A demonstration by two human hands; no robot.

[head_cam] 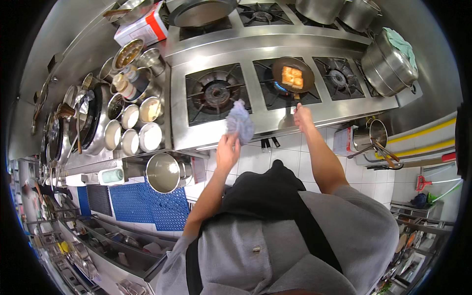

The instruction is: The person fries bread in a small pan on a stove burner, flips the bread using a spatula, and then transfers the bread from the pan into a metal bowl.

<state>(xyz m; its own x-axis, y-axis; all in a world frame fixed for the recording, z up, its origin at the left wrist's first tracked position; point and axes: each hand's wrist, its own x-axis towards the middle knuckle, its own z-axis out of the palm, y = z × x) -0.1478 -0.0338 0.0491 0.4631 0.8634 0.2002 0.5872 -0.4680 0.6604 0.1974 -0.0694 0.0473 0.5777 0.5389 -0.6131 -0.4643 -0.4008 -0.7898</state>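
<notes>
My right hand grips the handle of a dark frying pan. The pan rests over the middle front burner, where a blue gas flame shows at its left edge. Browned, block-shaped pieces of food lie side by side in it. My left hand holds a bluish-grey cloth by its lower end, at the stove's front edge, just in front of the left burner.
At left, several steel bowls of white contents and squeeze bottles crowd the counter. A large steel pot with a green cloth stands at right. A deep pot sits below the counter. A distant person is at far left.
</notes>
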